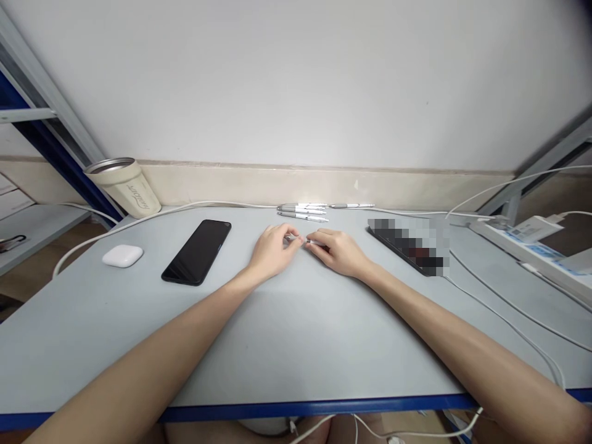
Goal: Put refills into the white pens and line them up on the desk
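Near the middle of the desk, my left hand (272, 251) and my right hand (341, 251) face each other, fingertips nearly meeting. Between the thumb and fingers of my left hand is a small greyish pen part (289, 238), mostly covered. My right hand pinches a thin, light-coloured pen part (315, 242), also largely hidden by the fingers. Just beyond the hands, several white and grey click pens (303, 209) lie close together by the wall. One more pen (352, 205) lies to their right, in line with them.
A black phone (197, 253) and a white earbud case (123, 255) lie on the left of the grey desk (277, 345). A cream tumbler (127, 188) stands behind them. To the right are a partly pixelated dark device (398, 243), white cables and a power strip (531, 253).
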A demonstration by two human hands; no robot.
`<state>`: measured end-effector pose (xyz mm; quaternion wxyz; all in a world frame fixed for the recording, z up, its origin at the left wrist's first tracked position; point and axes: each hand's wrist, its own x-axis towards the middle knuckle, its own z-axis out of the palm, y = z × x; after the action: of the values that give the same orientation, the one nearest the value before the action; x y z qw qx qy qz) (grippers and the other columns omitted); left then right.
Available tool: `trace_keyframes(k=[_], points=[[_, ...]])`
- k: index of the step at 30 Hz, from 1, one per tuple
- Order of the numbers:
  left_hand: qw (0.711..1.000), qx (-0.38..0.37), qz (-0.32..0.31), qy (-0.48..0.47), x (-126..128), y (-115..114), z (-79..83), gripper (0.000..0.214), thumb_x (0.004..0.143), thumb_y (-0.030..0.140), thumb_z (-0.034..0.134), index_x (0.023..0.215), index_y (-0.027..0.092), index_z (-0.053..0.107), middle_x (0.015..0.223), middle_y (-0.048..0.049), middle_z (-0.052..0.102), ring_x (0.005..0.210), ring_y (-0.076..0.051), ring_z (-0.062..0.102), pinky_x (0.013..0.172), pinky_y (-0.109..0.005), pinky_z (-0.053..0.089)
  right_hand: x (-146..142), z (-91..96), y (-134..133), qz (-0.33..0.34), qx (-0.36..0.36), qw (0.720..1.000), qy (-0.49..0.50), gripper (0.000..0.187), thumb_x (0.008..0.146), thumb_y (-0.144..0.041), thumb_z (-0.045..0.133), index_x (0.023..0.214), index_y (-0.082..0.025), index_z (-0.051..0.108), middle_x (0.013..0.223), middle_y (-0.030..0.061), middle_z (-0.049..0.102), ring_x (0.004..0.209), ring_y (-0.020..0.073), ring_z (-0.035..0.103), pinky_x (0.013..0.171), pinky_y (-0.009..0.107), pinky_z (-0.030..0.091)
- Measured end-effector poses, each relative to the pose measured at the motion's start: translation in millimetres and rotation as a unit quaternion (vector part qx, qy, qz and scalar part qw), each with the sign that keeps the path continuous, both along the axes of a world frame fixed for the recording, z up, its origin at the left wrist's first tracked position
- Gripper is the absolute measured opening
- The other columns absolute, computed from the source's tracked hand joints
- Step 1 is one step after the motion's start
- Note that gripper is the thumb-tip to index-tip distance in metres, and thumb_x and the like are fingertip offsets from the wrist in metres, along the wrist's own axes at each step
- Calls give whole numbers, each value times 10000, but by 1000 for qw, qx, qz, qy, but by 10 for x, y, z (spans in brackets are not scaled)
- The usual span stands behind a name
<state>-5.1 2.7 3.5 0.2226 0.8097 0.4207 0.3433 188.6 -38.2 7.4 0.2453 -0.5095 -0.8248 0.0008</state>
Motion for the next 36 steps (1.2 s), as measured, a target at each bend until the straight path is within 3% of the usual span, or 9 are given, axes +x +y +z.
trace_keyframes(k=[3, 5, 11, 15, 18, 22, 26, 31, 36], points=[[998, -3, 37, 41, 0, 17, -10, 362, 915, 442, 377, 776, 212, 620, 721, -26, 633, 788, -195, 567, 675, -294, 415, -3, -4, -3, 1, -1, 1000, 5, 268, 937, -354, 427, 994, -205, 642, 876, 67, 660, 718, 161, 582, 647, 254, 400], [998, -9, 25, 56, -9, 24, -7, 383, 921, 429, 360, 731, 208, 609, 678, -21, 621, 723, -186, 565, 636, -285, 402, 0, -8, -3, 2, 0, 1000, 5, 267, 936, -354, 429, 1005, -206, 640, 877, 67, 659, 717, 160, 582, 653, 254, 404], [999, -31, -26, -10, -41, 11, 27, 170, 853, 331, 499, 931, 233, 615, 885, 2, 665, 788, -151, 579, 722, -259, 442, 9, 6, 0, -4, -5, 1000, 2, 251, 934, -345, 436, 997, -204, 634, 860, 57, 655, 709, 153, 576, 653, 247, 403], [999, -39, -4, -31, -26, 11, 28, 223, 814, 409, 563, 943, 239, 626, 912, -6, 671, 844, -165, 580, 764, -273, 449, -4, 31, -12, -5, -5, 1000, 7, 266, 938, -351, 425, 988, -198, 636, 866, 65, 659, 728, 159, 589, 650, 249, 410], [998, -46, 41, -5, -19, 16, 31, 369, 887, 484, 414, 812, 210, 650, 782, -27, 681, 757, -178, 593, 697, -285, 437, -15, 36, -18, -10, -6, 1000, 8, 265, 936, -354, 427, 997, -203, 636, 873, 64, 663, 733, 164, 598, 658, 257, 421], [998, -60, 20, 15, -49, 26, 47, 462, 915, 468, 341, 670, 203, 628, 718, -18, 691, 651, -161, 593, 613, -275, 406, -21, 26, -13, -21, -4, 1000, 4, 269, 934, -366, 427, 1014, -213, 634, 844, 55, 663, 690, 163, 591, 648, 268, 430], [998, -56, -12, 0, -96, 40, 44, 339, 902, 414, 388, 782, 222, 639, 714, 6, 678, 659, -151, 594, 595, -252, 413, -17, 20, -4, -13, -9, 1000, 8, 269, 933, -371, 427, 1012, -218, 633, 865, 57, 671, 712, 171, 603, 658, 275, 445], [998, -40, -20, -33, -116, 37, 29, 181, 849, 355, 502, 906, 243, 631, 879, 2, 679, 813, -154, 605, 684, -242, 448, -14, 23, 2, -25, -14, 999, 15, 266, 924, -378, 441, 998, -213, 636, 877, 58, 675, 727, 179, 612, 668, 286, 454], [998, -52, 9, -18, -81, 18, 50, 292, 866, 452, 463, 869, 231, 655, 815, -5, 687, 716, -162, 600, 635, -259, 429, -30, 20, 0, -32, -18, 999, 11, 259, 921, -369, 451, 1002, -208, 636, 867, 54, 675, 709, 173, 602, 658, 281, 448]])
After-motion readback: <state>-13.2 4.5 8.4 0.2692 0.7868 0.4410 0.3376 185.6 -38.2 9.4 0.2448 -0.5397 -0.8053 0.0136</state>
